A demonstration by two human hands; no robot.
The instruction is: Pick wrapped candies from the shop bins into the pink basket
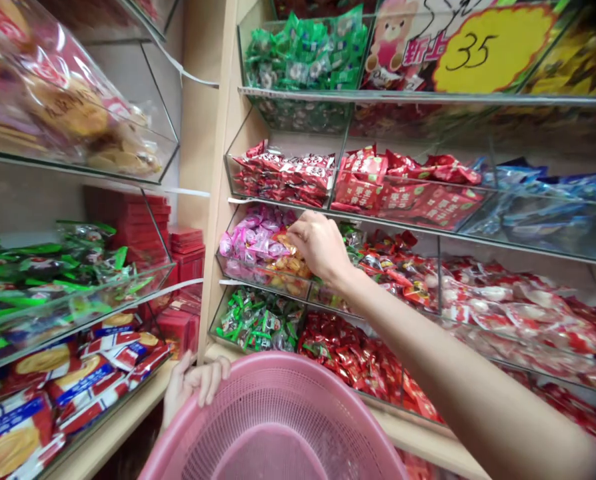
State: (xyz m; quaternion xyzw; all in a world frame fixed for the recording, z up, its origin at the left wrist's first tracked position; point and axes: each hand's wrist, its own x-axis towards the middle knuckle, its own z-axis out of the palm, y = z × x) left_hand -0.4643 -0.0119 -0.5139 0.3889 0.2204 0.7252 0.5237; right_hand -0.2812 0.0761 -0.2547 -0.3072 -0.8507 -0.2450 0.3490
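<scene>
A pink plastic basket (278, 400) with mesh sides is tilted toward me at the bottom of the view, and nothing shows inside it. My left hand (195, 383) is closed over its far left rim, fingers curled inside the edge. At the third shelf up front, my right hand (321, 247) hovers at the candy bin, fingers curled in and pinched. Orange-yellow wrapped candies (291, 267) lie right by its fingertips. Pink-purple wrapped candies (253, 240) fill the left of that bin. Whether anything sits between the right fingers is hidden.
Glass-fronted shelves hold green candies (261, 320), red-wrapped candies (345, 353) and red snack packets (288, 173). A yellow price tag (493, 50) reads 35. On the left shelves are biscuit packs (93, 373) and stacked red boxes (141, 227). A wooden post (218, 167) divides the units.
</scene>
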